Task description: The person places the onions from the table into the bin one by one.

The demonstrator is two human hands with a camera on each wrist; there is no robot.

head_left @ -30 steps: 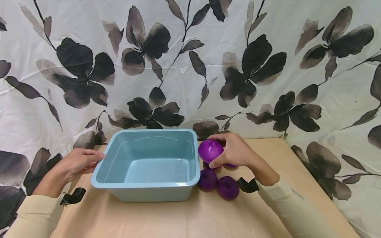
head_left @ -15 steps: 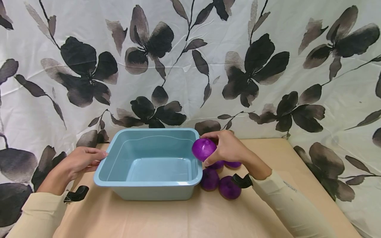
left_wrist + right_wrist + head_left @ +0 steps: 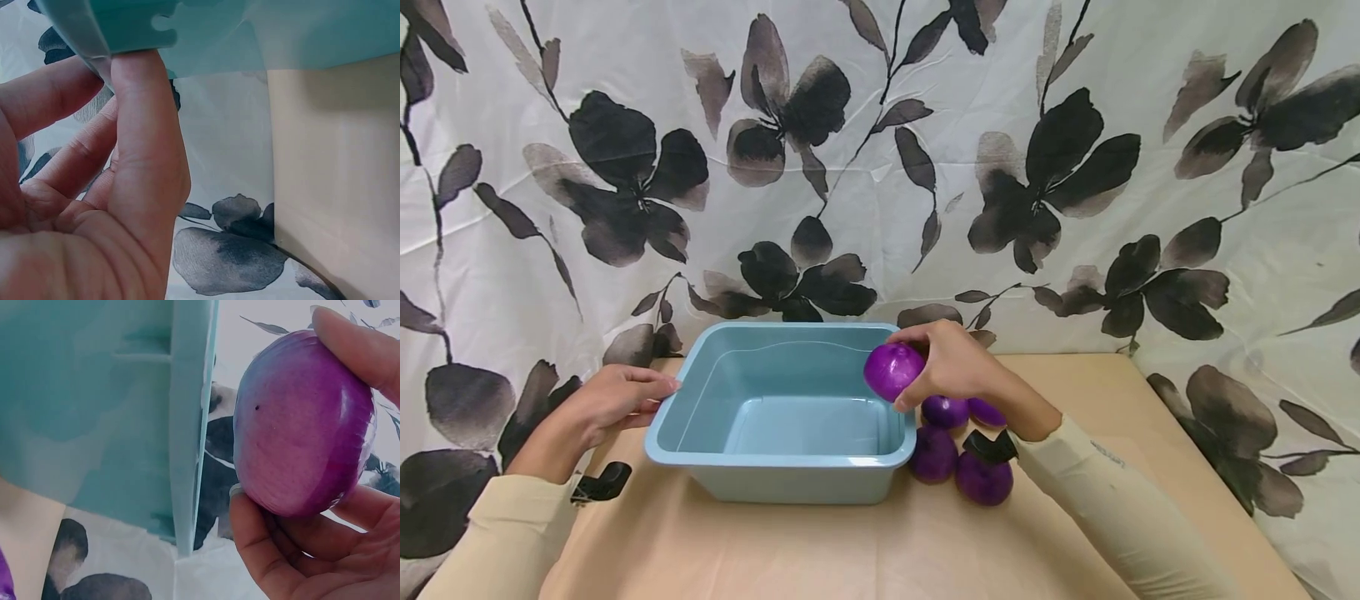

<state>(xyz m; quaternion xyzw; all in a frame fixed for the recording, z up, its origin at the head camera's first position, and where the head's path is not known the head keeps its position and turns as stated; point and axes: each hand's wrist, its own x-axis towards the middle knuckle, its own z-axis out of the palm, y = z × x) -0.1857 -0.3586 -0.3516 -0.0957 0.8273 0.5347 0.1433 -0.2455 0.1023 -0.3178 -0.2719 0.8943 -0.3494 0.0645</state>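
My right hand point(image 3: 951, 362) grips a glossy purple onion point(image 3: 892, 372) between thumb and fingers, raised at the right rim of a light blue plastic basin point(image 3: 781, 462). In the right wrist view the onion point(image 3: 300, 425) shows a paler, flatter face, and the basin's rim point(image 3: 187, 425) runs just beside it. At the basin's left side, my left hand point(image 3: 613, 404) pinches the rim. The left wrist view has the thumb point(image 3: 147, 125) against the rim's outer underside. Inside the basin, the visible floor is bare.
Several more purple onions point(image 3: 933, 455) lie on the tan tabletop point(image 3: 775, 550) right of the basin, partly under my right wrist. A black wrist mount point(image 3: 991, 447) overlaps one of them. Behind the table hangs a white cloth point(image 3: 925, 75) with dark flowers.
My right hand has carried the onion left, from above the other onions to over the basin's right rim. The left hand keeps its place at the rim. The head view has shifted slightly.
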